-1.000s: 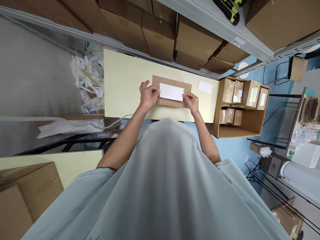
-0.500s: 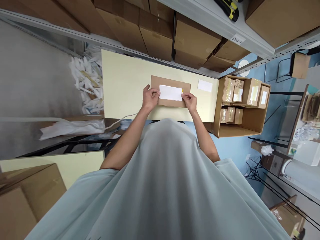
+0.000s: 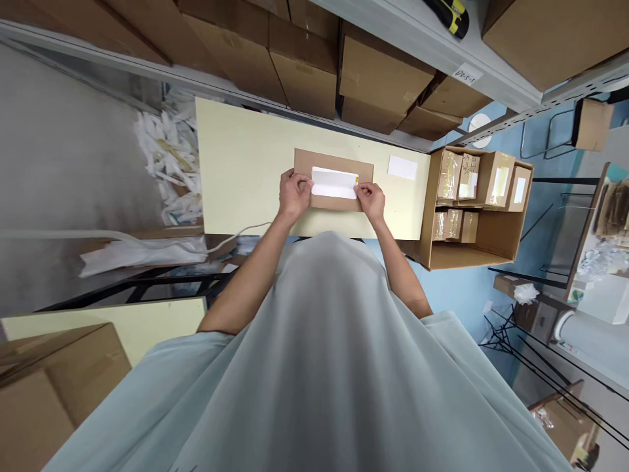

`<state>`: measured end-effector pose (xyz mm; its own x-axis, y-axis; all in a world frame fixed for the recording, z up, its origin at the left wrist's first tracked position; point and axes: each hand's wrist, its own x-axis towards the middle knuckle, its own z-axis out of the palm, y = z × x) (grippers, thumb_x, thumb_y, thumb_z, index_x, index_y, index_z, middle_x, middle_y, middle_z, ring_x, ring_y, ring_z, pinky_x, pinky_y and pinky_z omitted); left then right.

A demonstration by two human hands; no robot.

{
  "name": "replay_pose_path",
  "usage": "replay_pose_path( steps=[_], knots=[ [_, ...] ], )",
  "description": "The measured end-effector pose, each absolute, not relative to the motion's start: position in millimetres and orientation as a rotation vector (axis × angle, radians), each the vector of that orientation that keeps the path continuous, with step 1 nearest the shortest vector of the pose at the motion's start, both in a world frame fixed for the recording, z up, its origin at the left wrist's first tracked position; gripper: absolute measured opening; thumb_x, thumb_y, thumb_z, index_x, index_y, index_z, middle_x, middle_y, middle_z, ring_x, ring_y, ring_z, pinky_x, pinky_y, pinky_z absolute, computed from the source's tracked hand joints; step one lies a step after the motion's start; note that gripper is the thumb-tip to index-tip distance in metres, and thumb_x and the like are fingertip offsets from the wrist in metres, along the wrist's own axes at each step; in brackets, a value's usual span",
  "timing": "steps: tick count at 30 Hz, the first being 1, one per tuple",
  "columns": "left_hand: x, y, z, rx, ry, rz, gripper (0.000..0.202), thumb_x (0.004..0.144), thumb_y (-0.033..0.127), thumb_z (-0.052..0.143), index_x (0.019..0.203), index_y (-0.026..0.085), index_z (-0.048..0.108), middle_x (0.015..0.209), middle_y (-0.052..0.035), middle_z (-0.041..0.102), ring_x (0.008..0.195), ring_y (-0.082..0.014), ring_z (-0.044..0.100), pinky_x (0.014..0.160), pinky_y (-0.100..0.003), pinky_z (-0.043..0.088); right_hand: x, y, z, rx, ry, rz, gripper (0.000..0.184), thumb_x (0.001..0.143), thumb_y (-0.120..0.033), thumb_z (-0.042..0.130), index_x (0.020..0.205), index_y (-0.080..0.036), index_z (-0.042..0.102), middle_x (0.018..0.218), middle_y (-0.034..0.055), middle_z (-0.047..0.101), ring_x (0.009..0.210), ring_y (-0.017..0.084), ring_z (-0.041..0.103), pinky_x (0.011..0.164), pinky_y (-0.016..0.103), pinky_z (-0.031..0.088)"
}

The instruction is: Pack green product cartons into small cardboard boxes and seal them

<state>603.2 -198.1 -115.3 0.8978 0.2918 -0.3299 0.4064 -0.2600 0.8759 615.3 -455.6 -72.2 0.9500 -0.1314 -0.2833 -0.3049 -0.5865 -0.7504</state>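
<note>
Together, the left hand (image 3: 293, 196) and right hand (image 3: 372, 200) pinch a white sheet (image 3: 335, 182) between closed fingers (image 3: 303, 179) over brown cardboard (image 3: 337, 203). Right of it, a white slip (image 3: 402, 167) lies on the counter (image 3: 246, 167).

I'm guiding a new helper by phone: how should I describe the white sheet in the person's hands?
On the cream table is a flat piece of brown cardboard. Over it, its ends held by the left hand and right hand, is the white sheet. Unlike the loose sheet to its right, it bears a yellow mark.
</note>
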Motion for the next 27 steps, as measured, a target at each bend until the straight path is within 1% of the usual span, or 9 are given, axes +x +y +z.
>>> replay_pose_path(
  steps=[4, 7, 10, 13, 15, 17, 20, 23, 27],
  knots=[
    [598, -202, -114, 1.962, 0.492, -0.122, 0.006, 0.100, 0.025, 0.078, 0.099, 0.027, 0.072, 0.143, -0.0139, 0.071, 0.151, -0.0304, 0.064, 0.137, -0.046, 0.049, 617, -455, -74, -2.263, 0.315, 0.257, 0.012, 0.104, -0.031, 0.079, 0.099, -0.021, 0.085, 0.098, 0.0033, 0.077, 0.095, 0.022, 0.070, 0.101, 0.037, 0.057],
    [592, -206, -112, 2.037, 0.438, -0.118, 0.005, 0.104, 0.027, 0.074, 0.107, 0.026, 0.071, 0.150, -0.0155, 0.067, 0.155, -0.0320, 0.062, 0.137, -0.050, 0.049, 619, -451, -77, -2.304, 0.345, 0.276, 0.010, 0.103, -0.027, 0.080, 0.097, -0.021, 0.084, 0.096, 0.0030, 0.076, 0.098, 0.023, 0.071, 0.102, 0.037, 0.056],
    [588, -209, -111, 2.091, 0.389, -0.118, 0.028, 0.100, 0.038, 0.084, 0.116, 0.025, 0.066, 0.157, -0.0173, 0.062, 0.159, -0.0371, 0.058, 0.138, -0.054, 0.047, 620, -447, -80, -2.327, 0.387, 0.258, 0.012, 0.103, -0.028, 0.082, 0.093, -0.021, 0.079, 0.096, 0.0036, 0.075, 0.099, 0.024, 0.071, 0.102, 0.037, 0.056],
    [587, -209, -113, 2.124, 0.402, -0.119, 0.045, 0.095, 0.046, 0.091, 0.121, 0.025, 0.062, 0.150, -0.0184, 0.064, 0.155, -0.0398, 0.060, 0.136, -0.055, 0.048, 617, -446, -81, -2.352, 0.405, 0.243, 0.015, 0.105, -0.031, 0.080, 0.094, -0.022, 0.075, 0.097, 0.0045, 0.075, 0.100, 0.025, 0.070, 0.102, 0.038, 0.057],
    [587, -207, -113, 2.146, 0.442, -0.121, 0.048, 0.096, 0.050, 0.090, 0.124, 0.025, 0.060, 0.143, -0.0185, 0.067, 0.148, -0.0406, 0.063, 0.134, -0.057, 0.050, 613, -444, -78, -2.415, 0.366, 0.243, 0.010, 0.109, -0.029, 0.075, 0.103, -0.021, 0.076, 0.103, 0.0068, 0.077, 0.105, 0.027, 0.071, 0.106, 0.041, 0.058],
    [587, -207, -111, 2.185, 0.465, -0.102, 0.049, 0.100, 0.053, 0.085, 0.130, 0.023, 0.061, 0.144, -0.0206, 0.069, 0.147, -0.0420, 0.064, 0.133, -0.060, 0.050, 608, -438, -74, -2.515, 0.257, 0.252, 0.015, 0.114, -0.028, 0.067, 0.118, -0.019, 0.078, 0.117, 0.0125, 0.079, 0.117, 0.031, 0.072, 0.114, 0.046, 0.058],
    [585, -216, -102, 2.264, 0.284, -0.052, 0.048, 0.111, 0.054, 0.066, 0.144, 0.020, 0.065, 0.169, -0.0247, 0.060, 0.166, -0.0427, 0.051, 0.142, -0.062, 0.039, 601, -424, -71, -2.626, -0.034, 0.289, 0.038, 0.121, -0.034, 0.053, 0.148, -0.016, 0.073, 0.155, 0.0218, 0.072, 0.150, 0.037, 0.064, 0.132, 0.055, 0.049],
    [587, -233, -93, 2.281, -0.128, -0.139, 0.061, 0.119, 0.050, 0.043, 0.168, 0.018, 0.058, 0.188, -0.0200, 0.046, 0.182, -0.0380, 0.032, 0.150, -0.062, 0.021, 599, -408, -75, -2.631, -0.305, 0.343, 0.056, 0.124, -0.034, 0.039, 0.174, -0.017, 0.058, 0.184, 0.0170, 0.054, 0.177, 0.032, 0.040, 0.148, 0.054, 0.032],
    [593, -236, -93, 2.293, -0.343, -0.300, 0.077, 0.121, 0.054, 0.028, 0.185, 0.014, 0.041, 0.194, -0.0184, 0.036, 0.186, -0.0357, 0.022, 0.152, -0.063, 0.007, 601, -407, -83, -2.637, -0.430, 0.438, 0.067, 0.124, -0.033, 0.027, 0.187, -0.013, 0.040, 0.195, 0.0111, 0.038, 0.186, 0.024, 0.024, 0.155, 0.051, 0.015]
  ],
)
